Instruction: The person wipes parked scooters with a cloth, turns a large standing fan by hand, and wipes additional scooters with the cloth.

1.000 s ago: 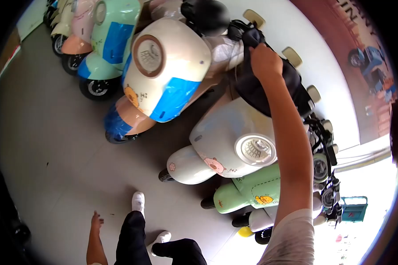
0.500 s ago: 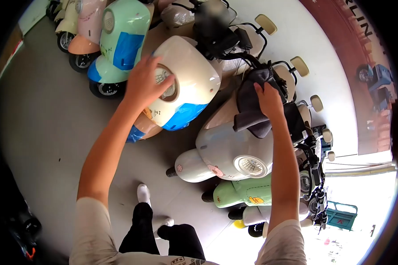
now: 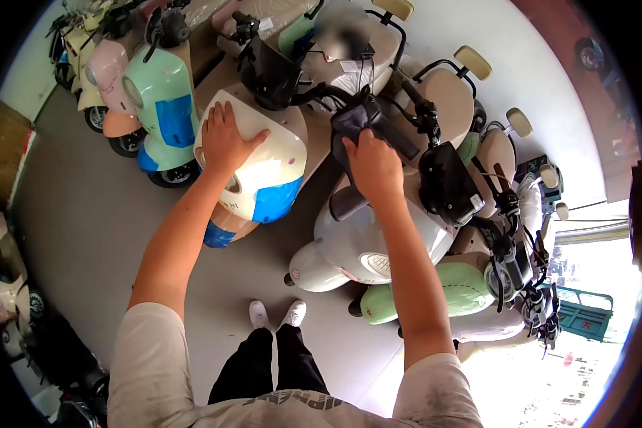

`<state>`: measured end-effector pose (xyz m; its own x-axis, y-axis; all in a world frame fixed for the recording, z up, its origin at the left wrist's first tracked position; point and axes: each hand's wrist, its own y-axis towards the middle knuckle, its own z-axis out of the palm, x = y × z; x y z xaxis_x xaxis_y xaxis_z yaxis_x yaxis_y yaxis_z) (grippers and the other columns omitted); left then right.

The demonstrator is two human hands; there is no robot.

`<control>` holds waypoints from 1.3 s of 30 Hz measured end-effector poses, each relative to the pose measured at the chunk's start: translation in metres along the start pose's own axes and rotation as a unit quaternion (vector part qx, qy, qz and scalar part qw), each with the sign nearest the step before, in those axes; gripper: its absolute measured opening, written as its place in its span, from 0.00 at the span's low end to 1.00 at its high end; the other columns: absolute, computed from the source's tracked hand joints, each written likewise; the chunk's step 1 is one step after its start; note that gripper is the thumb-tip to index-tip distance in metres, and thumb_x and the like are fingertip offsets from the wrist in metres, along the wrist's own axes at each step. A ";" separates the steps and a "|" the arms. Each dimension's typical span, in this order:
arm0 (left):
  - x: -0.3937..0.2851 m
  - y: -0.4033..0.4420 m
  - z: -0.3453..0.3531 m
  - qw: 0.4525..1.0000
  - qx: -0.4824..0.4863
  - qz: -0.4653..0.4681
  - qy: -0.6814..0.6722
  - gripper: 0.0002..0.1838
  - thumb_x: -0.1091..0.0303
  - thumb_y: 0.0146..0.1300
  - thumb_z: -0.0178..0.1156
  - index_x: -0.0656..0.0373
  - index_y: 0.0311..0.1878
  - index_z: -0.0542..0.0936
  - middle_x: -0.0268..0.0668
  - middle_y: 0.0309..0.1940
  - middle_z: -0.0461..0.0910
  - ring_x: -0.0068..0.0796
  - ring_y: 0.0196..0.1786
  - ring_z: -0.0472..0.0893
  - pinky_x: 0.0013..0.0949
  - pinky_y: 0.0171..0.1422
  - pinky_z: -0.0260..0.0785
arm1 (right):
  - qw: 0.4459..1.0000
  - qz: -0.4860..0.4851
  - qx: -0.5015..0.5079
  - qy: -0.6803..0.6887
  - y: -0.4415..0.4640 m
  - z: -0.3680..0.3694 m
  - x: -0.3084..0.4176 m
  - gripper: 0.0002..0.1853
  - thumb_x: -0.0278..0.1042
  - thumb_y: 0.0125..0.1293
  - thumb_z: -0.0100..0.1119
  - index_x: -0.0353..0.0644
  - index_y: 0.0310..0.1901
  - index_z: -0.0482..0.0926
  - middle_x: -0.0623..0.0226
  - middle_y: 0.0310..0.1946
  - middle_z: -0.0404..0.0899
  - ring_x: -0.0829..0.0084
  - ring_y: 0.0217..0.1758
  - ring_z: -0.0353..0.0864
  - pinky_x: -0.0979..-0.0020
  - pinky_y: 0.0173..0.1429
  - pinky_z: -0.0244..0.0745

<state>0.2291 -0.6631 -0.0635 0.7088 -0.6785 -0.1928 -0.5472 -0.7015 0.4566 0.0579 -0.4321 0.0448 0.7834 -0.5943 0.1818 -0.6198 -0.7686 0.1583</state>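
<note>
My left hand (image 3: 230, 143) lies with fingers spread on the front panel of a cream scooter (image 3: 282, 146), above its round headlight. Blue film (image 3: 277, 201) covers the lower part of that panel. My right hand (image 3: 376, 167) grips a dark grey cloth (image 3: 347, 204) by the cream scooter's handlebar end. Part of the cloth hangs below the hand, over the gap towards a silver-grey scooter (image 3: 335, 235). My right forearm hides some of the grey scooter's front and partly covers its headlight (image 3: 374, 265).
Mint green (image 3: 146, 85) and pink (image 3: 110, 75) scooters stand at the upper left. A light green scooter (image 3: 435, 289) is beyond the grey one. Black handlebars (image 3: 428, 118) and backrests (image 3: 472, 63) jut out along the wall. More vehicles stand at lower left.
My left hand has moved from the headlight up onto the panel. My right hand has carried the cloth from above the grey scooter towards the cream one. My feet are now side by side.
</note>
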 end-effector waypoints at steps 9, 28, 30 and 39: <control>-0.004 0.002 0.000 0.999 0.005 0.028 0.018 0.57 0.32 0.52 0.69 0.72 0.71 0.66 0.62 0.70 0.67 0.57 0.74 0.66 0.49 0.77 0.59 | 0.998 -0.008 -0.011 0.058 0.000 0.003 -0.007 0.20 0.51 0.74 0.56 0.39 0.36 0.74 0.52 0.25 0.84 0.50 0.30 0.87 0.55 0.35 0.83; 0.000 0.003 0.002 0.999 0.004 0.038 0.008 0.57 0.30 0.54 0.66 0.74 0.71 0.66 0.64 0.70 0.67 0.60 0.74 0.65 0.51 0.78 0.56 | 0.998 0.059 -0.023 0.028 -0.033 -0.003 -0.017 0.18 0.50 0.74 0.57 0.42 0.37 0.72 0.57 0.25 0.84 0.53 0.29 0.86 0.58 0.33 0.81; -0.003 0.003 -0.004 0.999 0.008 0.037 0.006 0.56 0.31 0.54 0.67 0.74 0.71 0.66 0.64 0.70 0.66 0.60 0.74 0.66 0.51 0.78 0.57 | 0.993 0.104 0.007 0.048 -0.041 -0.008 -0.018 0.17 0.49 0.75 0.56 0.42 0.37 0.72 0.54 0.26 0.84 0.50 0.32 0.86 0.55 0.35 0.80; -0.006 0.004 -0.009 0.999 -0.001 0.037 0.011 0.55 0.32 0.55 0.67 0.72 0.71 0.66 0.64 0.70 0.67 0.60 0.72 0.68 0.50 0.77 0.61 | 0.871 0.179 -0.080 0.450 -0.075 -0.005 -0.055 0.20 0.45 0.80 0.50 0.34 0.36 0.71 0.59 0.24 0.72 0.70 0.29 0.59 0.65 0.37 0.64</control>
<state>0.2268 -0.6602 -0.0528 0.6752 -0.7242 -0.1397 -0.5982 -0.6485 0.4708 0.0605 -0.3404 0.0280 0.2295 -0.3079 0.9233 -0.8722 -0.4861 0.0547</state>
